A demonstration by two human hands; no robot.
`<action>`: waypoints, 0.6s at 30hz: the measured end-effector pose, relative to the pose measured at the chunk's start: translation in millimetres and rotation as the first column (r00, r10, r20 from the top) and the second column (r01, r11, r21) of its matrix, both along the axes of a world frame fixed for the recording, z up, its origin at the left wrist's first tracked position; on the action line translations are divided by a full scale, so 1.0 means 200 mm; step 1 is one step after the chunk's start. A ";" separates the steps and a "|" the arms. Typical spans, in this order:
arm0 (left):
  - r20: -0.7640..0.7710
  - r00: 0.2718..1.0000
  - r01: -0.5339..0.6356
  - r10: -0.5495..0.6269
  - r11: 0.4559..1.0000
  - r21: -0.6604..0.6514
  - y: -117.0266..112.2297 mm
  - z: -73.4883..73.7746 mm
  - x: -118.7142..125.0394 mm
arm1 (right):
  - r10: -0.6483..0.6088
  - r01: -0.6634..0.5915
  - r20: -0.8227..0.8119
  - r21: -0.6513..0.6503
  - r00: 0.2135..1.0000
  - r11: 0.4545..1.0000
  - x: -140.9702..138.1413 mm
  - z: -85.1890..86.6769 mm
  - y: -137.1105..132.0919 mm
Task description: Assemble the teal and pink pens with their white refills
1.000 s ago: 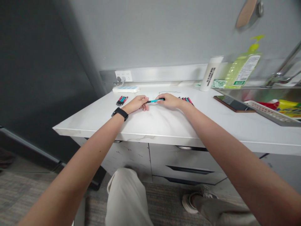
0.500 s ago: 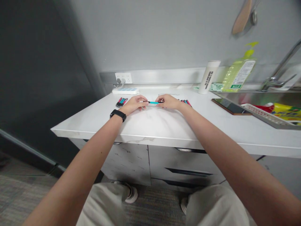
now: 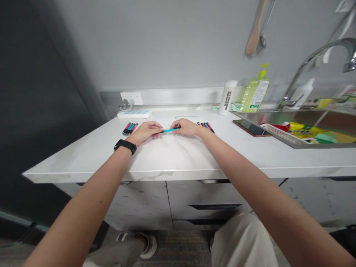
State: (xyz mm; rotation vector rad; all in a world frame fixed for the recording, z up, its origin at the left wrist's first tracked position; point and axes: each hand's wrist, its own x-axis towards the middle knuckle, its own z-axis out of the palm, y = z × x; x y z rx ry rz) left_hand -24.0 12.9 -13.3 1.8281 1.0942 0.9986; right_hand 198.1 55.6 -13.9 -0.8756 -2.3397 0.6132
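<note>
Both of my hands rest on a white marble-look counter (image 3: 178, 155) and hold one teal pen (image 3: 169, 130) between them. My left hand (image 3: 146, 131), with a black watch at the wrist, pinches the pen's left end. Its right end sits in the closed fingers of my right hand (image 3: 185, 127). A small bunch of red, teal and black pens (image 3: 129, 128) lies to the left of my left hand. Another bunch of pens (image 3: 205, 125) lies just right of my right hand.
A white power strip (image 3: 134, 114) lies by the wall socket. A white cylinder (image 3: 227, 97), a green soap bottle (image 3: 255, 94), a dark phone (image 3: 251, 128), a sink (image 3: 306, 124) with a tray and coloured packets, and a tap stand to the right. Drawers sit under the counter.
The view has shifted so the counter and hands sit further left and lower. Both hands still hold the teal pen between them; my legs have moved under the counter.
</note>
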 end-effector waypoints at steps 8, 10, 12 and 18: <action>0.024 0.999 0.023 -0.023 1.000 -0.006 0.01 0.00 0.00 | 0.002 -0.003 -0.018 -0.077 1.000 0.997 0.00 0.02 -0.03; 0.011 0.999 0.032 -0.032 0.999 -0.014 0.02 0.00 -0.01 | -0.014 0.010 -0.041 -0.105 0.999 0.994 0.00 0.02 -0.03; 0.046 0.999 0.015 -0.013 0.998 -0.058 0.03 -0.01 -0.01 | -0.030 0.022 -0.064 -0.117 0.998 0.993 0.00 0.02 -0.04; 0.054 0.998 -0.039 0.041 0.999 -0.027 0.05 -0.01 -0.01 | 0.011 -0.033 -0.111 -0.201 0.994 0.979 -0.01 0.04 -0.07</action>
